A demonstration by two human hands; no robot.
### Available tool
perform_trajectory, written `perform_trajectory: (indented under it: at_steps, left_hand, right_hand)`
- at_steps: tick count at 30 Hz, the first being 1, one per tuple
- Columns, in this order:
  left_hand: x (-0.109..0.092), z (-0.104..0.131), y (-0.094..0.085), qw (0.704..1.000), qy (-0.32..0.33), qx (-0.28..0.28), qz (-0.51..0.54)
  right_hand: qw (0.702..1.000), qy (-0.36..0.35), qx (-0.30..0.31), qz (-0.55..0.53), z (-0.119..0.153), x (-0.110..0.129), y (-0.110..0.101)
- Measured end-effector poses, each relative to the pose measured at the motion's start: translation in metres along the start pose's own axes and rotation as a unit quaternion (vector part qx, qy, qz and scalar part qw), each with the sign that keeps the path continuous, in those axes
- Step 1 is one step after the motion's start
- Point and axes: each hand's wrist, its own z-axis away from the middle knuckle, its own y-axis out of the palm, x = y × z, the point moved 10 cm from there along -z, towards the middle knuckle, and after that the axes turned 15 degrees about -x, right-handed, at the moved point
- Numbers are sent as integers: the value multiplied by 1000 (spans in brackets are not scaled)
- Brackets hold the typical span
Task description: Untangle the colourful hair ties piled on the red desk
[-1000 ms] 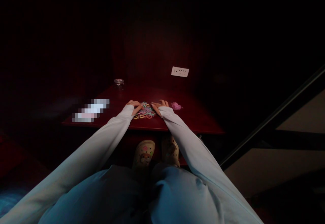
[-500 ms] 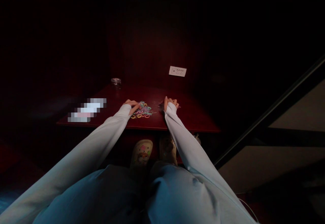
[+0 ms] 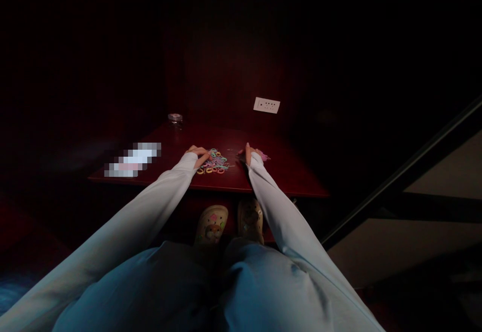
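Red table (image 3: 286,174) holds a pile of little colourful rings (image 3: 214,162). The left hand (image 3: 199,155) rests flat on the pile's edge. The right hand (image 3: 251,153) sits curled on a pink bunch (image 3: 263,156); its grip is too dark to tell

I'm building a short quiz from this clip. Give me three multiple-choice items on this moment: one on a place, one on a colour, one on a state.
1. Where does the pile of small rings lie?
A. between the two hands
B. on the floor
C. inside the jar

2. What colour is the table?
A. white
B. dark red
C. green

3. How is the left hand?
A. raised high above the table
B. down at the pile's left edge
C. under the table

Answers: 1 A, the rings sit between the left hand and the right hand; 2 B, its top shows dark red; 3 B, its fingers reach the rings.
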Motion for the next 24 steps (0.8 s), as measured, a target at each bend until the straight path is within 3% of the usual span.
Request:
perform_trajectory:
  at_steps: [4,7,15,20,24]
  left_hand:
    - [1,1,0,1000,0,-1,5]
    - [1,1,1,1000,1,-6,9]
    - [1,0,2,1000,-8,1,2]
    - [1,0,2,1000,-7,3,5]
    - [0,0,1,1000,-6,-6,13]
  right_hand:
    - [986,126,-106,-16,4,-32,-30]
    - [977,143,-157,27,7,-41,-39]
    - [992,36,-116,39,0,-14,-30]
    - [988,78,-133,30,3,-25,-35]
    - [989,92,-117,3,4,-30,-26]
